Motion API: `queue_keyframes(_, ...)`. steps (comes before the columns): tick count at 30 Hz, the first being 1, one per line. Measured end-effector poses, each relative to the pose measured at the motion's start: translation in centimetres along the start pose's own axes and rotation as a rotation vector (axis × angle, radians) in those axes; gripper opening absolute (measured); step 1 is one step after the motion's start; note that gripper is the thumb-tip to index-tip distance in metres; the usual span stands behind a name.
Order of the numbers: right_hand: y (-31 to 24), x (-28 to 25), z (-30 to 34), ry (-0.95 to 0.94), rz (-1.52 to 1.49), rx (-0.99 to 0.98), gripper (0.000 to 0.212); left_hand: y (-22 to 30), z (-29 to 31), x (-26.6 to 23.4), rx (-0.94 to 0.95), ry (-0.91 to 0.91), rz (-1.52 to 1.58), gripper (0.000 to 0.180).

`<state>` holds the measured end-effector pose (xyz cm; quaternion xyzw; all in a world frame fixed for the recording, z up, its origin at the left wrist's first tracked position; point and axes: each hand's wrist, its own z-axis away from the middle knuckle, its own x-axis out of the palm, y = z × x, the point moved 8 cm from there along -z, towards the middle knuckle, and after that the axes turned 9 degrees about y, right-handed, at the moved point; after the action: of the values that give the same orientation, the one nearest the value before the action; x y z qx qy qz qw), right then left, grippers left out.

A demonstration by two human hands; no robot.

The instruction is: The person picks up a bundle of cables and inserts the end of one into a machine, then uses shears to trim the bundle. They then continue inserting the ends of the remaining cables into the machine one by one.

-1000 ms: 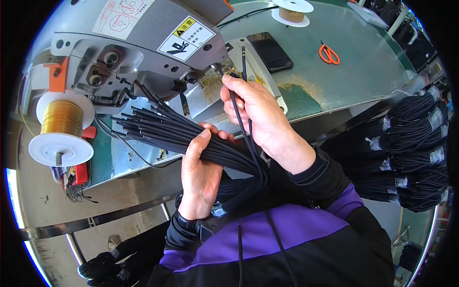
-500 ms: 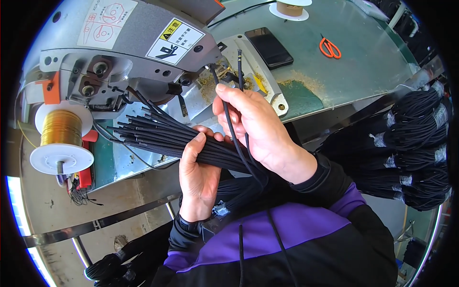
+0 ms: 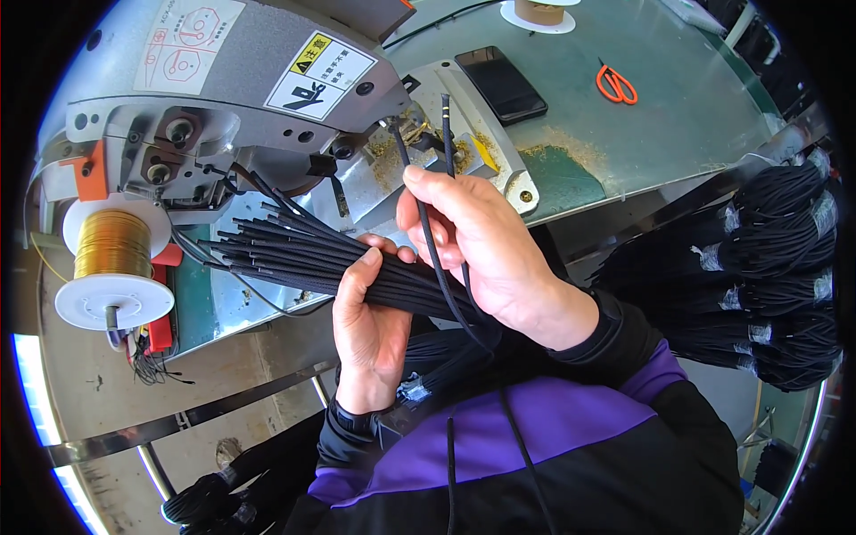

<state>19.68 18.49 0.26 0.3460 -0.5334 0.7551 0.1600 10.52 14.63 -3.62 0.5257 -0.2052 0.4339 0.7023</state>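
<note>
My left hand (image 3: 366, 312) is closed round a thick bundle of black cords (image 3: 294, 263), their cut ends fanning out to the left. In my right hand (image 3: 486, 245) a single black cord (image 3: 426, 218) is pinched between thumb and fingers, its upper end at the head of a grey machine (image 3: 259, 67). A second cord end (image 3: 447, 120) stands up behind the right fingers, with gold bands near its tip. Both strands loop down toward the bundle. What the machine's head does to the inserted end is hidden.
A spool of gold wire (image 3: 113, 245) hangs on the machine's left. On the green table (image 3: 660, 134) lie a black phone (image 3: 501, 85), orange-handled scissors (image 3: 616, 84) and gold scraps. Tied bundles of black cord (image 3: 776, 267) hang over a rail at the right.
My right hand has shifted very slightly down and right, still pinching the cord at the machine. The left hand and its bundle are almost unmoved.
</note>
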Motion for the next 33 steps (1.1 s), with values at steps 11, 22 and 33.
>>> queue_keyframes(11,-0.3,-0.7,-2.0,0.053,0.029,-0.031,0.028,0.0,0.3,0.0,0.014,-0.014,-0.005,0.015)
queue_keyframes(22,-10.1,-10.4,-3.9,0.349,0.566,-0.526,0.03,0.1,0.2,-0.1,0.018,-0.01,-0.029,0.014)
queue_keyframes(33,-13.0,-19.3,-16.4,0.668,1.615,-0.439,0.048,-0.3,-0.2,0.0,0.039,-0.016,-0.07,0.012)
